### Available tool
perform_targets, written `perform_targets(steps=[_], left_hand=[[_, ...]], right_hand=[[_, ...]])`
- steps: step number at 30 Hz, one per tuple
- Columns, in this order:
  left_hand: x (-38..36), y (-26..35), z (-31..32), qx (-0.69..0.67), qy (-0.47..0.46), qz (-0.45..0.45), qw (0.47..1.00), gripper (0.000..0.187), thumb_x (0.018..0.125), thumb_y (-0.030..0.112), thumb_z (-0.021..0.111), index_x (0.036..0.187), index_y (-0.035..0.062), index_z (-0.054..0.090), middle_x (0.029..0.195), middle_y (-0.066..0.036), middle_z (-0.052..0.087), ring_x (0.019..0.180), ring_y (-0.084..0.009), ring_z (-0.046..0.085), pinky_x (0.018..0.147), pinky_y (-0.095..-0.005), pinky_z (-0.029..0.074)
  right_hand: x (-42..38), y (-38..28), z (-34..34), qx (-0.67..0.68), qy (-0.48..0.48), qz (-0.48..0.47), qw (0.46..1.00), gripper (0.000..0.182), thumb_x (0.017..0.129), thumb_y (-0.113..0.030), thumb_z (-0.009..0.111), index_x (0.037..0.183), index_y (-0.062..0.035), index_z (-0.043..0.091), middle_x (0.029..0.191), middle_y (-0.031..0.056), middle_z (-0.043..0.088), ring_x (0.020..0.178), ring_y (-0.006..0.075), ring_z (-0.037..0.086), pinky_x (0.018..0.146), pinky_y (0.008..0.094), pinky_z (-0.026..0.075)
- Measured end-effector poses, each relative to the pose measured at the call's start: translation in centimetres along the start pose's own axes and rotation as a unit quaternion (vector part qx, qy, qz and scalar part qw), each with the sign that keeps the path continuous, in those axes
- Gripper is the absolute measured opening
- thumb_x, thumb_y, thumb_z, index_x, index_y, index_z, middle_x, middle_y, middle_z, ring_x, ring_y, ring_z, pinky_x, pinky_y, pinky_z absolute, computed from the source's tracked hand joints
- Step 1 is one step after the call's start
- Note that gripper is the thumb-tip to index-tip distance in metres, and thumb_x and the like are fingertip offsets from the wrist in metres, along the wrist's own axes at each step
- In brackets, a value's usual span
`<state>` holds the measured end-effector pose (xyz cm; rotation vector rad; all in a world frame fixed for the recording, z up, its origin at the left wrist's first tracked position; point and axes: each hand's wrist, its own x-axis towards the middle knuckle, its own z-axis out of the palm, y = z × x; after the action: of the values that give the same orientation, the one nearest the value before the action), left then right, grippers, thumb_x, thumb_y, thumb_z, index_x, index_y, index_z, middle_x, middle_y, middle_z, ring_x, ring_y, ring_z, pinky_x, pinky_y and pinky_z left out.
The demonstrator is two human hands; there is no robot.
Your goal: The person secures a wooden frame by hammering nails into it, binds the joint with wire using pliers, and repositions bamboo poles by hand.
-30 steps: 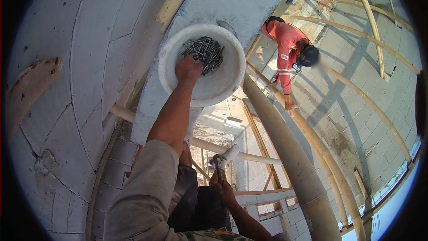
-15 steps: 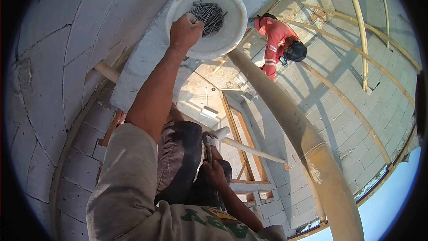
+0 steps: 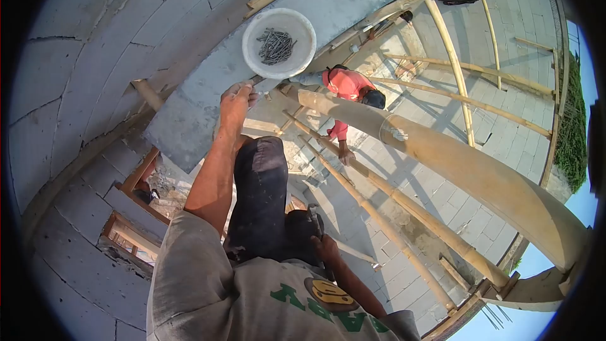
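Note:
My left hand (image 3: 236,102) is closed in a pinch just below the white bowl (image 3: 310,41), with a thin dark nail (image 3: 255,79) showing at the fingertips. Inside the bowl lies a loose heap of steel nails (image 3: 276,47). The bowl rests on a grey concrete ledge (image 3: 189,123). Down by my right thigh, my right hand (image 3: 326,249) is wrapped round the handle of a hammer (image 3: 314,218), its head pointing up past my knee.
A thick bamboo pole (image 3: 435,151) crosses close on the right. Thinner bamboo poles (image 3: 404,199) slant below. A person in a red shirt (image 3: 348,85) works lower down, one hand on a pole. A block wall (image 3: 82,82) rises at left, above a wooden frame (image 3: 129,240).
My left hand has come out of the bowl of nails and back toward me. The view has shifted; the person in red now reaches down to a pole. My right hand keeps the hammer.

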<state>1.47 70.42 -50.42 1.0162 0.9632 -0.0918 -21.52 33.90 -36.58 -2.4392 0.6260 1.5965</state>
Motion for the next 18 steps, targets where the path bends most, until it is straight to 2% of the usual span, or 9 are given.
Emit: perform_targets(steps=[2,4,8,10,11,13,15,16,18], left_hand=[[-3.0,0.9,1.0,-0.016,-0.003,0.031,0.999,0.031,0.088,0.014,0.058,0.112,-0.0053,0.059,0.097,-0.008,0.063,0.085,-0.0154,0.062,0.076,-0.0264,0.050],[-4.8,0.7,1.9,0.001,-0.041,0.097,0.994,0.034,0.087,0.011,0.057,0.115,-0.0086,0.055,0.087,-0.005,0.062,0.073,-0.0109,0.059,0.068,-0.0244,0.050],[-11.6,5.8,6.2,0.008,-0.115,0.054,0.992,0.025,0.086,0.013,0.063,0.104,-0.0041,0.063,0.076,-0.002,0.059,0.063,-0.0081,0.053,0.059,-0.0240,0.048],[-14.4,7.3,8.2,0.074,-0.157,0.109,0.979,0.018,0.085,0.013,0.065,0.094,-0.0015,0.068,0.072,-0.001,0.058,0.060,-0.0071,0.052,0.056,-0.0223,0.045],[-13.9,6.3,8.6,0.175,-0.166,0.138,0.961,0.016,0.085,0.013,0.065,0.090,-0.0016,0.069,0.075,-0.002,0.060,0.063,-0.0088,0.052,0.060,-0.0237,0.044],[-18.1,8.6,10.6,0.261,-0.199,0.303,0.895,0.015,0.081,0.011,0.066,0.087,-0.0023,0.068,0.084,-0.008,0.063,0.078,-0.0170,0.057,0.074,-0.0302,0.044],[-22.4,10.6,12.7,0.325,-0.236,0.336,0.852,0.014,0.081,0.012,0.067,0.086,-0.0010,0.068,0.083,-0.010,0.062,0.079,-0.0205,0.059,0.074,-0.0319,0.045],[-23.1,10.4,13.5,0.350,-0.282,0.377,0.810,0.014,0.080,0.012,0.067,0.087,-0.0002,0.068,0.083,-0.011,0.062,0.079,-0.0219,0.059,0.073,-0.0329,0.045],[-25.4,11.1,15.4,0.403,-0.354,0.414,0.735,0.015,0.081,0.013,0.068,0.089,0.0009,0.067,0.082,-0.012,0.062,0.078,-0.0245,0.059,0.072,-0.0343,0.045]], right_hand=[[-1.2,1.4,-0.6,0.009,-0.006,0.017,1.000,0.054,0.086,-0.046,0.052,0.089,0.0075,0.059,0.085,0.0302,0.062,0.085,0.0395,0.064,0.074,0.0469,0.047],[-2.7,2.5,-1.2,0.003,0.008,0.011,1.000,0.055,0.086,-0.047,0.051,0.091,0.0075,0.060,0.086,0.0299,0.063,0.086,0.0405,0.064,0.076,0.0473,0.047],[-4.8,4.0,-1.8,-0.002,0.040,-0.031,0.999,0.057,0.086,-0.049,0.051,0.095,0.0061,0.061,0.093,0.0311,0.063,0.092,0.0445,0.061,0.080,0.0490,0.046],[-5.4,4.6,-1.3,0.018,0.055,-0.060,0.997,0.057,0.086,-0.049,0.051,0.097,0.0062,0.061,0.094,0.0319,0.062,0.094,0.0450,0.061,0.082,0.0495,0.046],[-5.6,4.6,-1.1,0.039,0.068,-0.070,0.994,0.057,0.086,-0.049,0.051,0.098,0.0062,0.061,0.094,0.0323,0.062,0.095,0.0452,0.060,0.083,0.0497,0.046],[-6.0,4.5,-1.1,0.064,0.076,-0.081,0.992,0.051,0.087,-0.044,0.051,0.106,0.0028,0.061,0.098,0.0293,0.063,0.097,0.0424,0.061,0.084,0.0494,0.046],[-5.1,4.5,0.9,0.116,0.072,-0.086,0.987,0.049,0.087,-0.042,0.051,0.110,0.0003,0.061,0.101,0.0270,0.063,0.097,0.0407,0.061,0.084,0.0494,0.047],[-6.3,4.2,1.0,0.185,0.126,-0.137,0.965,0.045,0.087,-0.040,0.051,0.105,-0.0012,0.064,0.098,0.0246,0.065,0.093,0.0391,0.063,0.082,0.0489,0.048],[-7.0,3.4,1.2,0.244,0.096,-0.077,0.962,0.043,0.085,-0.038,0.052,0.099,0.0007,0.065,0.101,0.0247,0.064,0.094,0.0383,0.063,0.082,0.0477,0.049]])
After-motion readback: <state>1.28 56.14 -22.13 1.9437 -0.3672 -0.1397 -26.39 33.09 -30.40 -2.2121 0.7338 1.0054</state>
